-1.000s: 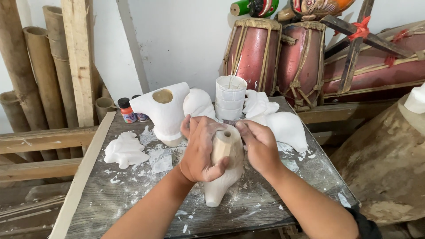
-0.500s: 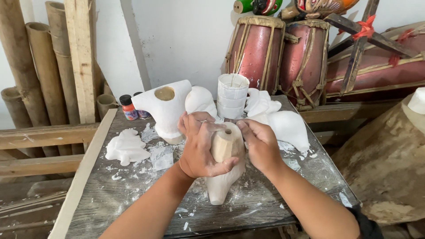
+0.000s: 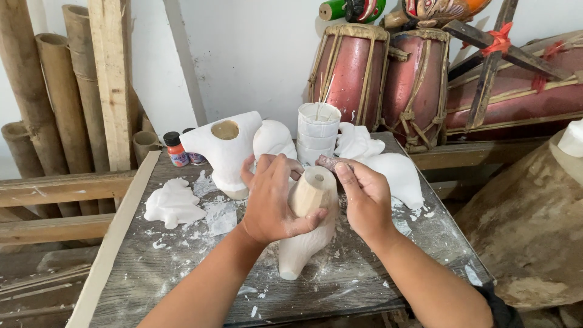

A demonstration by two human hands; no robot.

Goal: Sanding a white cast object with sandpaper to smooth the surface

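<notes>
A pale wooden carved piece (image 3: pixel 306 234), part bare wood and part white, stands on the dusty grey table (image 3: pixel 182 273) with a round hole in its top end. My left hand (image 3: pixel 273 200) wraps around its upper part. My right hand (image 3: pixel 361 197) sits at its right side and pinches a small dark scrap, likely sandpaper (image 3: pixel 328 163), against the top rim.
White carved pieces (image 3: pixel 228 149) and a stack of white cups (image 3: pixel 317 130) stand behind the hands, with a flat white figure (image 3: pixel 173 203) at left. Small paint bottles (image 3: pixel 176 149), bamboo poles (image 3: pixel 36 91) and two red drums (image 3: pixel 388 73) line the back.
Both hands have shifted slightly on the wooden piece; my right hand has moved up toward its top rim. The piece stays upright in the same place.
</notes>
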